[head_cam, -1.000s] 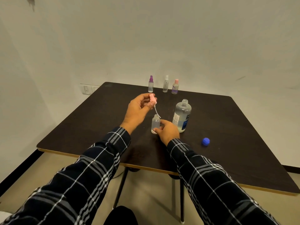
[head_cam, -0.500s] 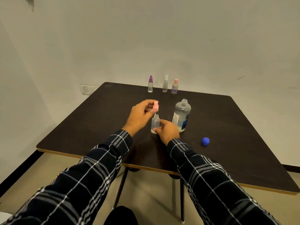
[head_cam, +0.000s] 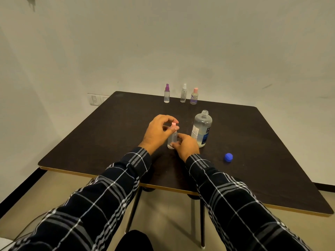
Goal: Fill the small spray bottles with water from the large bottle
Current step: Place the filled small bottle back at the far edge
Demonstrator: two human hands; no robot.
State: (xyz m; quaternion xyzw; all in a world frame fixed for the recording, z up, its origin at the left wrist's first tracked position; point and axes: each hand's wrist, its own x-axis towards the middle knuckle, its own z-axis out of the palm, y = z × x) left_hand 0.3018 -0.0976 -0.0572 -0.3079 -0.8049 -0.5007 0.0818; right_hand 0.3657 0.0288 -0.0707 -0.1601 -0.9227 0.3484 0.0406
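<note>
A small clear spray bottle (head_cam: 172,138) stands upright on the dark table (head_cam: 108,134), near its middle. My right hand (head_cam: 185,146) grips the bottle's lower body. My left hand (head_cam: 157,133) pinches the pink spray cap (head_cam: 174,125), which sits on the bottle's neck. Just to the right stands the large clear bottle (head_cam: 201,129), uncapped, with a blue and white label and some water in its bottom. Its blue cap (head_cam: 228,157) lies on the table further right.
Three more small spray bottles stand in a row at the table's far edge: a purple-capped one (head_cam: 167,93), a white-capped one (head_cam: 183,93) and a pink-capped one (head_cam: 194,96). A wall socket (head_cam: 95,99) is behind the table's left corner.
My left hand has brought the pink cap with its dip tube down from above into the small bottle; the cap now sits on the neck. My right hand has stayed on the bottle.
</note>
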